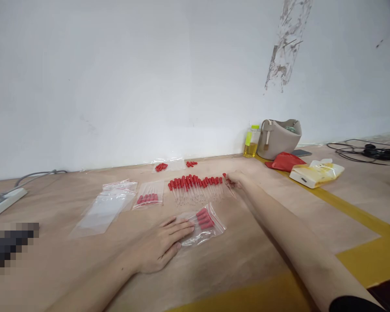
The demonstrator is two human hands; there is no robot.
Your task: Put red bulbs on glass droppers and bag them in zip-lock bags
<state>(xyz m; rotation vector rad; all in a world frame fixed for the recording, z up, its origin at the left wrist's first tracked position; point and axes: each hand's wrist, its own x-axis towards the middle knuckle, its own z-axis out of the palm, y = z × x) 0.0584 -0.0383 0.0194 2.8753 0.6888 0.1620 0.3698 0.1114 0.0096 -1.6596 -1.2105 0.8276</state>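
My left hand lies flat with its fingers stretched over the closed end of a clear zip bag. Inside that bag are several droppers with red bulbs. At the right end of a row of red-bulbed droppers, my right hand has its fingers pinched on one dropper, its thin clear tube pointing down. The fingers partly hide it. Left of the row sits another zip bag with several droppers in it. Flat zip bags lie farther left.
Small clear bags with loose red bulbs lie by the wall. At the back right stand a bottle of yellow liquid and a grey bag, near a red pouch, a tissue pack and black cables. A power strip is left.
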